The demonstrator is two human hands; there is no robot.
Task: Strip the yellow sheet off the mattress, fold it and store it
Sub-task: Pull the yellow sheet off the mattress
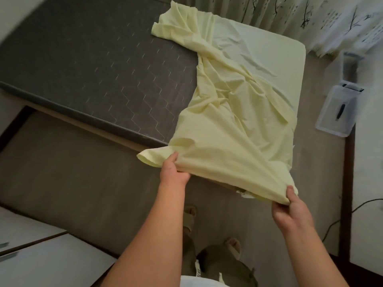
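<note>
The pale yellow sheet (pixel 232 112) lies bunched and twisted over the right end of the dark grey quilted mattress (pixel 89 65). Its far right part still lies flat over the mattress corner. The left part of the mattress is bare. My left hand (pixel 174 168) grips the sheet's near edge, just off the mattress's front side. My right hand (pixel 290 210) pinches another part of that edge, lower and to the right, lifted clear of the bed. The fabric hangs stretched between both hands.
A clear plastic lidded box (pixel 335 112) sits on the floor to the right of the bed. Patterned curtains (pixel 290 15) hang behind. White furniture (pixel 41 259) stands at the lower left. A dark cable (pixel 356 208) trails on the floor at right. My sandalled feet (pixel 228 245) stand below.
</note>
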